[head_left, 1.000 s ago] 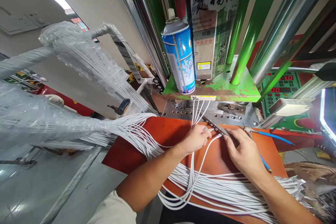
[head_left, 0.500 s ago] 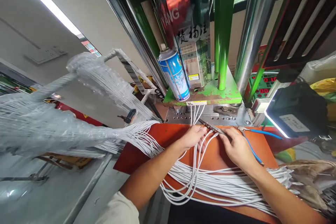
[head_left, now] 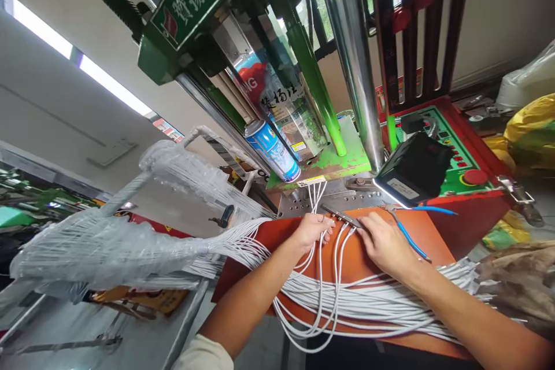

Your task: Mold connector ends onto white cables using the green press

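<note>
My left hand (head_left: 313,232) is closed in a pinch on a white cable (head_left: 321,277), close to the cable's end. Beside it, a narrow metal bar (head_left: 343,218) lies at a slant, with several cable ends set along it. My right hand (head_left: 384,243) grips the right end of this bar between thumb and fingers. Under both hands is an orange-brown board (head_left: 366,263), crossed by a thick bundle of white cables (head_left: 368,306). Blue-handled pliers (head_left: 405,231) rest with spread handles just right of my right hand.
A green press (head_left: 342,144) stands right ahead, with several cables running under its plate. On that plate stands a blue spray can (head_left: 273,150). A black lamp box (head_left: 414,167) and a red control cabinet (head_left: 474,196) are at right; plastic-wrapped cables (head_left: 117,248) hang at left.
The camera view has turned, so more of the press top and the control cabinet shows. My left hand has drawn slightly away from the bar with a cable; my right hand keeps its grip.
</note>
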Motion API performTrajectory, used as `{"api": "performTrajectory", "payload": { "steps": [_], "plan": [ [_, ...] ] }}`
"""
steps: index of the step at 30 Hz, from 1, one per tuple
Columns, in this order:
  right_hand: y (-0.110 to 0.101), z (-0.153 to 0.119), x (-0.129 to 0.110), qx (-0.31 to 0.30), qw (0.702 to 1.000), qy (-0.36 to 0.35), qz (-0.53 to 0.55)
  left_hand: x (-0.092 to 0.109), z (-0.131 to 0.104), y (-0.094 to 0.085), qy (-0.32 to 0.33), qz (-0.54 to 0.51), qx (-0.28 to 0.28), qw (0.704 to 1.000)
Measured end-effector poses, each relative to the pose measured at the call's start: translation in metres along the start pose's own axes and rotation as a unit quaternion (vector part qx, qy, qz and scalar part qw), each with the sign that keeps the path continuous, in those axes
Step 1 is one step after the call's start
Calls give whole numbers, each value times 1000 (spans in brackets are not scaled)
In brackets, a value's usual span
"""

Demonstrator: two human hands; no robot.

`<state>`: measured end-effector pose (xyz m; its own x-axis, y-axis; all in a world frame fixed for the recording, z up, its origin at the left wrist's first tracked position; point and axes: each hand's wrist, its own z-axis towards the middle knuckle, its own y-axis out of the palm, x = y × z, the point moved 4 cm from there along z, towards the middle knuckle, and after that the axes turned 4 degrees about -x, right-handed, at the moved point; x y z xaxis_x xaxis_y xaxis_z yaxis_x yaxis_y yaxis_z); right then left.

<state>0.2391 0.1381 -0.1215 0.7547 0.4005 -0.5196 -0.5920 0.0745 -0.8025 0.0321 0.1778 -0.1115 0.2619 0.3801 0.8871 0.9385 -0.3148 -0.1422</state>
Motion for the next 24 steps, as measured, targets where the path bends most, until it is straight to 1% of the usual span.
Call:
{"api": "performTrajectory", "payload": {
  "steps": [4,8,11,13,15,19,21,24],
  "plan": [
    [2,-2,-3,-19,1000,2,24,3,2,2,-1,-3,-6,1000],
    [4,-2,-4,-21,999,-2,39,5,4,7,-22,-15,-23,999],
    [4,-1,-1,-8,999,-8,49,6,4,12,-36,-28,-39,998],
    [3,0,2,7,998,1,57,6,2,14,-37,-33,-43,998],
    [3,1,4,18,998,7,63,7,0,14,-34,-39,-39,998],
    [2,1,5,26,998,-1,58,7,-2,13,-29,-47,-26,998],
    [1,0,4,21,998,-12,61,6,0,15,-31,-50,-20,998],
    [1,-1,3,1,996,-47,79,5,3,21,-35,-56,-15,998]
  ]
}}
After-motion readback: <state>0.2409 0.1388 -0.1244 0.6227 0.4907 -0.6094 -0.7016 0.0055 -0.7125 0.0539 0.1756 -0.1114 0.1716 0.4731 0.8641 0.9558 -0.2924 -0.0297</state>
